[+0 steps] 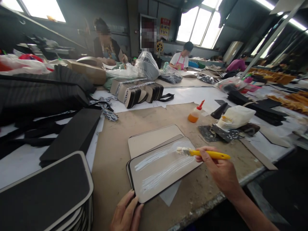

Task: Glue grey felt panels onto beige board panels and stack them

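A yellow-handled brush (pixel 210 154) is gripped between the thumb and fingers of my right hand (pixel 220 168). Its whitish bristles touch the top of a beige panel (pixel 160 163) with rounded corners and a dark edge. Streaks of wet white paste run along this panel, which lies on other panels. Partly under it, behind, is another beige panel (pixel 154 138) without streaks. My left hand (pixel 127 211) has its fingers stretched out, their tips against the panel's near left corner; its thumb is hidden.
A white paste container (pixel 237 117) and an orange-filled bottle (pixel 194 114) stand behind on the table. Dark panels (pixel 45 189) are stacked at the left. Bundled panels (pixel 137 91) lie farther back. Other people sit working beyond. The table edge (pixel 216 200) runs at the near right.
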The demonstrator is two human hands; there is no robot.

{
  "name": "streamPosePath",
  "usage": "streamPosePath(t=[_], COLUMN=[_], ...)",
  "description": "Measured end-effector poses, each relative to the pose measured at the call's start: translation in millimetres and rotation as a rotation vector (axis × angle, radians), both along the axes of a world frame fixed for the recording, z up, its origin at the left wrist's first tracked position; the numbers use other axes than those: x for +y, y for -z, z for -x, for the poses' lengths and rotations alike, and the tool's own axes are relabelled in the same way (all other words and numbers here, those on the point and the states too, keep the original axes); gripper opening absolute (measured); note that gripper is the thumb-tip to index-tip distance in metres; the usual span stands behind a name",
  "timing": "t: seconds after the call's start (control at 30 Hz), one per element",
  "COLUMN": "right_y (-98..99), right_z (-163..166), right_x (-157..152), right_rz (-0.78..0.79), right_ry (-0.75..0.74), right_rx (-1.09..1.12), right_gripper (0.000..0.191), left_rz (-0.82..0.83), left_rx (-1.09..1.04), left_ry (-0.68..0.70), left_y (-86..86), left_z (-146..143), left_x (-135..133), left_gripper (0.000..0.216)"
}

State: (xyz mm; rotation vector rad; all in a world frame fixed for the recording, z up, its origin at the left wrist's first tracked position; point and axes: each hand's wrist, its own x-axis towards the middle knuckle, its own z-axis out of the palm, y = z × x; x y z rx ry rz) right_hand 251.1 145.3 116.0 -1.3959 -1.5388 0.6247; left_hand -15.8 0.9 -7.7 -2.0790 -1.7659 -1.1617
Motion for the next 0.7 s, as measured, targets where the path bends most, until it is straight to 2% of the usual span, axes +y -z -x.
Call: streamPosePath(t=[0.2, 0.3, 0.37, 0.47, 0.57, 0.63, 0.7], right_y=[22.3, 30.6, 32.4, 30.5, 23.6, 16.3, 8.6], right_z=[82.7, 111.3, 113.6, 84.8, 31.9, -1.8, -26.6], right_x=[-26.0, -27.7, -24.1, -13.0, -3.6, -2.9, -6.2], right_rz=[0.104, 0.129, 0.118, 0.022, -0.092, -0.091, -0.080], right_ry=[-0.370, -0.463, -0.476, -0.342, -0.063, 0.073, 0.149], right_rx=[0.218, 0.304, 0.269, 0.099, -0.086, -0.143, -0.177], right_gripper=[0.023, 0.022, 0.022, 0.022, 0.025, 0.029, 0.031], left_rz=[-0.001, -0.008, -0.008, -0.002, 0.001, 0.007, 0.002], left_rx=[0.033, 0.035, 0.042, 0.036, 0.039, 0.056, 0.068], left_ry=[-0.029, -0.042, -0.041, -0.028, -0.012, -0.008, 0.000], left_y=[-9.0, -11.7, -13.1, -14.1, -12.6, -9.4, -4.8], left_z=[-7.7, -9.3, -9.6, -9.4, -7.4, -4.7, -2.2], left_x=[-0.6, -1.1, -1.6, -1.7, -0.6, 0.0, -0.6], left_gripper=[0.019, 0.018, 0.017, 0.019, 0.020, 0.020, 0.022])
